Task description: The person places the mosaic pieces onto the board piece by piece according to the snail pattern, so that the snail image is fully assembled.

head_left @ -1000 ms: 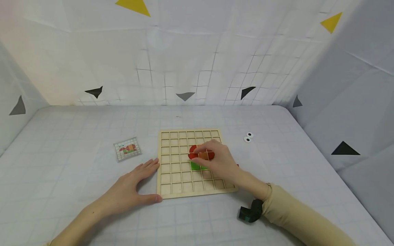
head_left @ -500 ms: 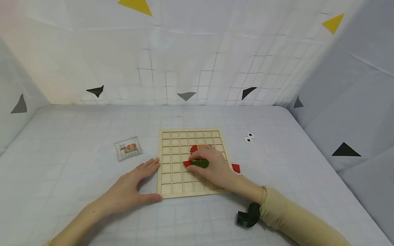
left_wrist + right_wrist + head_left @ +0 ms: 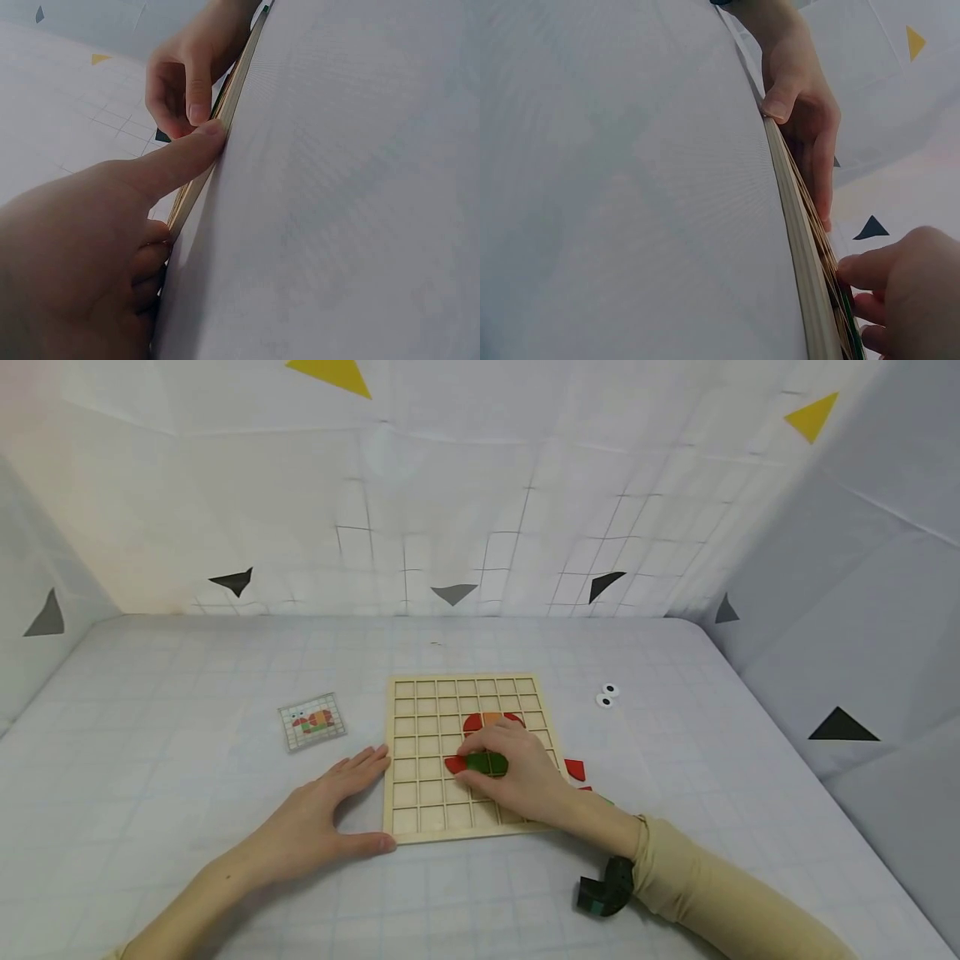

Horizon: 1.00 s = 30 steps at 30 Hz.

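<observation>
A wooden grid board (image 3: pixel 417 793) lies flat on the table with coloured tiles in its cells. My right hand (image 3: pixel 528 777) is over the board, thumb and fingertips at a red rounded tile (image 3: pixel 453 765), which it pinches at the cell left of the green tiles (image 3: pixel 486 764). Behind that hand show an orange tile (image 3: pixel 492 718) and red rounded tiles (image 3: pixel 472 723), partly covered by it. My left hand (image 3: pixel 315 822) has its fingers spread, with fingertips and thumb against the board's left edge; in the left wrist view the thumb (image 3: pixel 180 157) lies along that edge.
Left of the board lies a small pattern card (image 3: pixel 312 722) with a picture of coloured tiles. Two eye discs (image 3: pixel 607 695) lie to the right. A loose red tile (image 3: pixel 575 769) sits by the board's right edge, with more pieces partly under the right wrist.
My right hand has moved slightly nearer and left, from the upper red tiles to the cell left of the green ones, bringing a red tile there. The left hand stays put.
</observation>
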Tool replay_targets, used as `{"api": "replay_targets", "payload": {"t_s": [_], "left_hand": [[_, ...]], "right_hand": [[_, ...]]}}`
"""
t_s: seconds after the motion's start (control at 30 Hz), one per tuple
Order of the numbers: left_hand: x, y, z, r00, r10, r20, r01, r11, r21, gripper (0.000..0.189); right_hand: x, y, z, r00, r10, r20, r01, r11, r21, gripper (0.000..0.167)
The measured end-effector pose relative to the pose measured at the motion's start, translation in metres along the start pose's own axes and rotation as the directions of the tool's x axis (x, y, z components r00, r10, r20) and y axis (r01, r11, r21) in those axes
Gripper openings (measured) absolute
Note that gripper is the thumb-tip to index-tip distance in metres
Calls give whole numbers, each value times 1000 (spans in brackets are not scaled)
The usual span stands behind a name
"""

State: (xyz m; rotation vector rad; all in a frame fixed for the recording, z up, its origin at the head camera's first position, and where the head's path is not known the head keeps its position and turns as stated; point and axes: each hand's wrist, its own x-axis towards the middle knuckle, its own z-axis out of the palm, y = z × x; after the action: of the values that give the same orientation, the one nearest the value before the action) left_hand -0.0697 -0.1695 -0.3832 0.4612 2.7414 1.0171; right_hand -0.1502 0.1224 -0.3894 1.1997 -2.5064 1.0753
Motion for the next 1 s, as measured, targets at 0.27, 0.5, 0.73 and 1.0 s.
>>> {"api": "replay_targets", "payload": {"t_s": [0.27,0.5,0.73,1.0], "left_hand": [[1,1,0,1000,-6,3,6,1000,3,99],[0,3,-1,1000,-13,6,13,1000,4,99],[1,1,0,1000,-16,-2,16,1000,4,99],[-1,2,0,1000,3,-1,-3,1000,0,98]], "right_hand": [[-1,0,0,1000,-25,3,25,1000,16,20],[0,2,2,1000,-22,-9,23,1000,16,23],[-1,2,2,1000,15,8,-15,999,37,23],[0,1,0,1000,-7,1,7,999,34,21]]}}
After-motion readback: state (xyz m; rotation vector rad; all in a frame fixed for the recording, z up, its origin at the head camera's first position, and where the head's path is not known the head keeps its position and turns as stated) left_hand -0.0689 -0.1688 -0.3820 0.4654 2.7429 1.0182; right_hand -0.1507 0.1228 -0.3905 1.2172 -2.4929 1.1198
